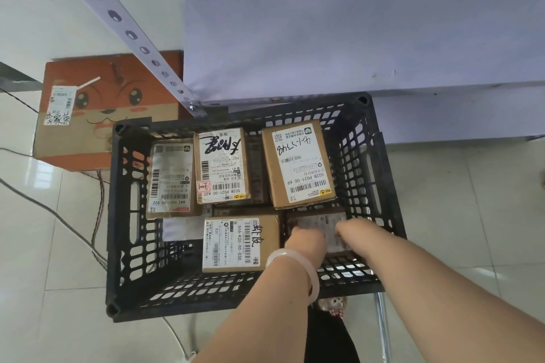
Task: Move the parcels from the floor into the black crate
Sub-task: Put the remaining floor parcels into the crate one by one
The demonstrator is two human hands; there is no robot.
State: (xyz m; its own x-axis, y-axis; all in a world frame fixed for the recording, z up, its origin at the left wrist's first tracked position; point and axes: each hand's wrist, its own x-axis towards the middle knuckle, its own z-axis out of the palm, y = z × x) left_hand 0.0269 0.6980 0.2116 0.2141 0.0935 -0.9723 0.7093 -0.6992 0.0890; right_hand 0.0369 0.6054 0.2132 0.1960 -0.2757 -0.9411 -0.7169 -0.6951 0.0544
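Black crate (118,215) holding five parcels, both hands (306,240) gripping the near-right parcel (317,222)

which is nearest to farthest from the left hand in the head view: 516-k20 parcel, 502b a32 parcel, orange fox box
1. 516-K20 parcel, just left of the left hand, in the crate.
2. 502B A32 parcel, crate's far side.
3. Orange fox box, outside, far left.

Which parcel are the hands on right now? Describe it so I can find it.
Find the black crate on the floor. In its near-right corner lies a blurred flat parcel, both hands on it. Unlike its neighbours, its label is partly hidden.
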